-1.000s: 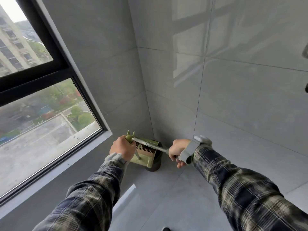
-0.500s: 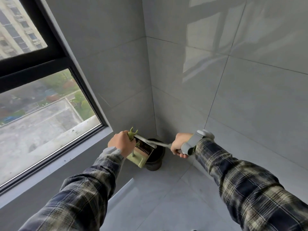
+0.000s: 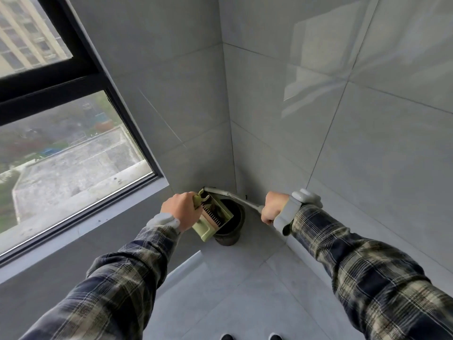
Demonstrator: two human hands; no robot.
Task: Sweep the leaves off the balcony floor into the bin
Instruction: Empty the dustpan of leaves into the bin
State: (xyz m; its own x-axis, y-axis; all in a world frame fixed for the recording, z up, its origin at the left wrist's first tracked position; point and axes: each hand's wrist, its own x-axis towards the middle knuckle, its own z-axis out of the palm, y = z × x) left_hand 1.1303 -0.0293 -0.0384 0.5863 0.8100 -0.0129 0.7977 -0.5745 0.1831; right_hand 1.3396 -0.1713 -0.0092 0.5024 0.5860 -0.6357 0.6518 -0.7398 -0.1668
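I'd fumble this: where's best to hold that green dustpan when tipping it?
Grip the handle of the green plastic dustpan from the window side, as the left hand does: its toothed mouth hangs over the round dark bin, so keep that end free.

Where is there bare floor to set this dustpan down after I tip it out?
Free: the grey floor tiles between the bin and your shoes, running out to the right-hand wall. Crowded: the corner itself, where the bin stands, the dustpan in your left hand hangs over it and the broom handle in your right hand crosses above.
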